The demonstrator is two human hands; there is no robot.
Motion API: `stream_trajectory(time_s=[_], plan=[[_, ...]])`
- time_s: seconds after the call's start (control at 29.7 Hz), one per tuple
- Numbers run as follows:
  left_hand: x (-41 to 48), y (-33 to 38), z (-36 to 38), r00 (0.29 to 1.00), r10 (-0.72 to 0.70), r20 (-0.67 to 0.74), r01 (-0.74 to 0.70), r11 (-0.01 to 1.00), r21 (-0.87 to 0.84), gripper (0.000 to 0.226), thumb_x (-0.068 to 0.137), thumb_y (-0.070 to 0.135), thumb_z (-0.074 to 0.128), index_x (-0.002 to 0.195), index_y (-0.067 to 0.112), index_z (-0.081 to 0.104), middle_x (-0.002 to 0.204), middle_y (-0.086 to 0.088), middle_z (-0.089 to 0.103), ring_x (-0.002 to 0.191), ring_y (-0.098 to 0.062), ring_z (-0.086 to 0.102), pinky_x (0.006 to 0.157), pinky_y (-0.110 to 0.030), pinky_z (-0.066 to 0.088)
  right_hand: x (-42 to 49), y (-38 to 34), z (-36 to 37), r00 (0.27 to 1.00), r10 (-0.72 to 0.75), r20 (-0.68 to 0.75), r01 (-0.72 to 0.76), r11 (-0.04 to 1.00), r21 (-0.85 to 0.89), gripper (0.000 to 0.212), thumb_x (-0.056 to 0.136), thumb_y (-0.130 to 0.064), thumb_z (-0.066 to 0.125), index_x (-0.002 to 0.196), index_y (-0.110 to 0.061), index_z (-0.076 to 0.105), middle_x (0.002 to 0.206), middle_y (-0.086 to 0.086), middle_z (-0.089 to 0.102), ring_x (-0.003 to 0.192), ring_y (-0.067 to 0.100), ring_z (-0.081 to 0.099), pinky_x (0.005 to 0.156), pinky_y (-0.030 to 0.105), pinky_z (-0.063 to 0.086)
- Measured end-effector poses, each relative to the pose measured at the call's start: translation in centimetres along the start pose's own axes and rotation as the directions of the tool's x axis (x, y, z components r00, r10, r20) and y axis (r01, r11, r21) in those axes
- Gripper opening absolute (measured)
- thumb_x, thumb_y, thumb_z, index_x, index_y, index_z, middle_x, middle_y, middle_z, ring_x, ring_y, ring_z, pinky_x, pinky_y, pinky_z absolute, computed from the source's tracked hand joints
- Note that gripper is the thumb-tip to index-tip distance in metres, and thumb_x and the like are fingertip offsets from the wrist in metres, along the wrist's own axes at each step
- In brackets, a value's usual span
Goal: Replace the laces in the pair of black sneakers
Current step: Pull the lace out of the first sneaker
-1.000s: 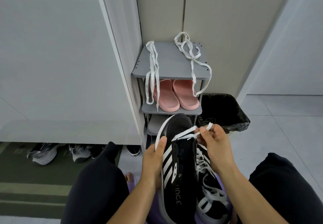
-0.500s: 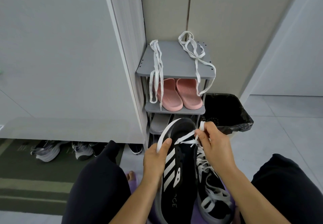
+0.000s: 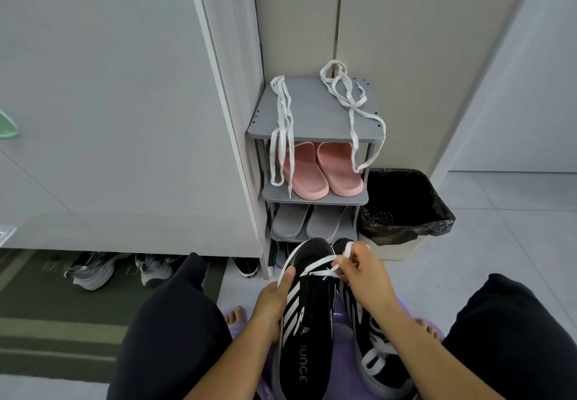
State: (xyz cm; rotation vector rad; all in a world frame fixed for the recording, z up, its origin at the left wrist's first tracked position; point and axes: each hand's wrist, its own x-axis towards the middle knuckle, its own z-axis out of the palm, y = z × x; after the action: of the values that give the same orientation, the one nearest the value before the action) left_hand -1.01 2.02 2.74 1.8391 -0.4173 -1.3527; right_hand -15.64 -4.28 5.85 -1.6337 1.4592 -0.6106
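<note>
A black sneaker (image 3: 307, 331) with white stripes lies toe-away in my lap. My left hand (image 3: 271, 303) grips its left side, thumb on the rim near the toe. My right hand (image 3: 362, 270) pinches a white lace (image 3: 318, 267) that crosses the toe end of that sneaker. The second black sneaker (image 3: 379, 359) lies to the right under my right forearm, white lace threaded through it. Two loose white laces hang off the top of the grey shoe rack (image 3: 315, 118): a straight lace (image 3: 281, 137) on the left, a tangled lace (image 3: 352, 109) on the right.
Pink slippers (image 3: 318, 170) and grey slippers (image 3: 307, 221) sit on the rack's lower shelves. A bin with a black bag (image 3: 402, 209) stands right of the rack. Grey sneakers (image 3: 93, 270) lie under a white cabinet on the left. A purple stool (image 3: 343, 328) is beneath the shoes.
The view has tilted up, so the shoes and hands sit lower in frame. My right hand has drawn the lace end closer to the sneaker's toe; my left hand keeps its grip.
</note>
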Motion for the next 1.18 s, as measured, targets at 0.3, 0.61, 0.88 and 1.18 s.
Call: stream_trajectory(time_s=[0.3,0.61,0.88,1.18], plan=[[-1.8,-0.3,1.6,0.701,0.695,-0.161,-0.606,0.699,0.379,0.043,0.070,0.052,0.059,0.098,0.020,0.057,0.103,0.007,0.048,0.097,-0.005,0.045,0.085,-0.027,0.039,-0.9,-0.3,0.5,0.998,-0.037,-0.048,0.039,0.998,0.044,0.030,0.088,-0.023,0.060,0.067,-0.024,0.039,0.073,0.004,0.068,0.074,0.024,0.067,0.074,0.046,0.053],[-1.3,-0.9,2.5,0.667,0.745,0.033,-0.693,0.604,0.393,0.027,0.072,0.010,0.056,0.086,0.032,0.056,0.080,0.020,0.050,0.079,0.002,0.051,0.072,-0.012,0.039,-1.5,-1.6,0.1,0.985,-0.158,-0.069,0.162,0.985,0.062,0.027,0.093,-0.018,0.054,0.072,-0.023,0.037,0.071,0.000,0.069,0.070,0.016,0.067,0.067,0.031,0.050],[0.3,-0.5,2.1,0.818,0.568,-0.088,-0.515,0.793,0.326,0.021,0.088,-0.003,0.053,0.087,0.018,0.056,0.084,0.001,0.053,0.071,-0.003,0.049,0.065,-0.005,0.038,0.4,-1.0,-1.2,0.997,0.033,-0.073,-0.017,0.979,0.202,0.015,0.094,-0.014,0.050,0.080,-0.012,0.044,0.078,0.010,0.069,0.064,0.015,0.067,0.061,0.032,0.055],[3.9,0.5,0.8,0.914,0.401,-0.062,-0.308,0.785,0.538,0.017,0.080,0.013,0.069,0.073,0.023,0.057,0.089,-0.008,0.056,0.072,-0.014,0.051,0.067,-0.024,0.038,-2.3,-1.0,1.4,0.976,0.020,0.215,0.059,0.933,-0.354,0.039,0.089,-0.041,0.053,0.110,-0.009,0.047,0.102,0.009,0.064,0.096,0.026,0.060,0.075,0.028,0.042]])
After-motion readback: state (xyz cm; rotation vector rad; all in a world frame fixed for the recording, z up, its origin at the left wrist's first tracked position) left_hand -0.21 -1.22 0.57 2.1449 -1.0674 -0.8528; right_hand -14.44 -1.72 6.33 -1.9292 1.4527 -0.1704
